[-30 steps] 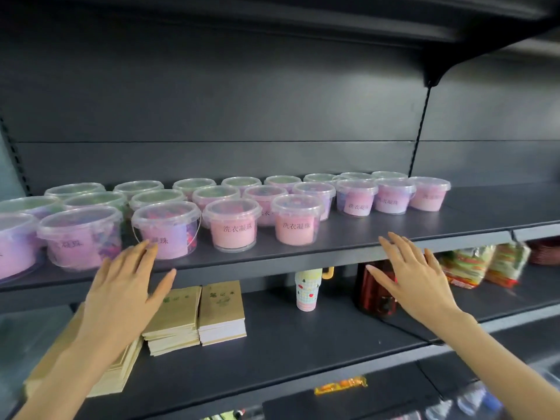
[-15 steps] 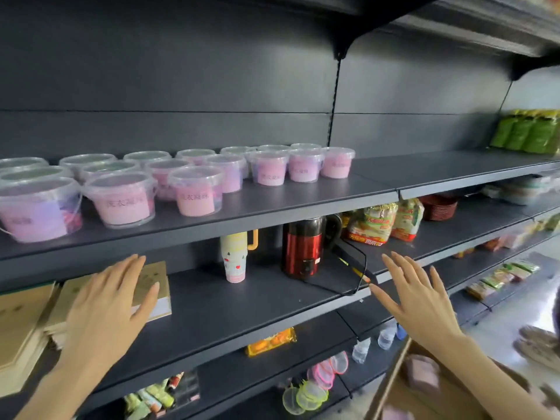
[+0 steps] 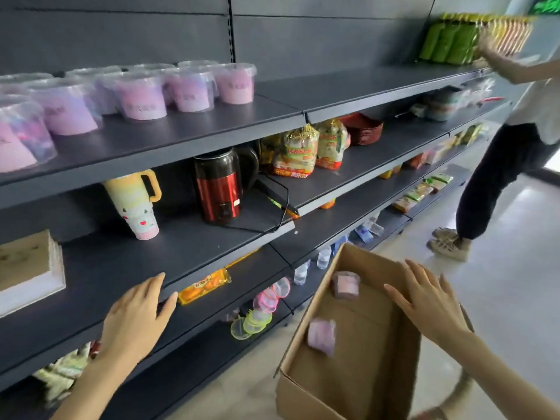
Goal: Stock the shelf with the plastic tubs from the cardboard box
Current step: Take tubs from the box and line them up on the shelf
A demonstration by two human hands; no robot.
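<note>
Several clear plastic tubs with pink contents (image 3: 142, 97) stand in rows on the upper dark shelf (image 3: 212, 128) at the left. An open cardboard box (image 3: 357, 386) sits on the floor at the lower right, with two pink tubs inside: one near the far end (image 3: 346, 284) and one in the middle (image 3: 321, 336). My left hand (image 3: 138, 318) hovers with fingers spread in front of a lower shelf edge and holds nothing. Over the box's right side my right hand (image 3: 428, 300) is spread flat, also holding nothing.
The middle shelf holds a red kettle (image 3: 218, 187) with its cord, a stack of paper cups (image 3: 136, 204), snack bags (image 3: 298, 153) and brown packets at the left. Another person (image 3: 512, 159) stands at the right by the shelves, reaching toward green packages (image 3: 451, 40).
The view has swung right and down from the tubs on the shelf to the box on the floor. Both hands have dropped lower, and my right hand is now above the box.
</note>
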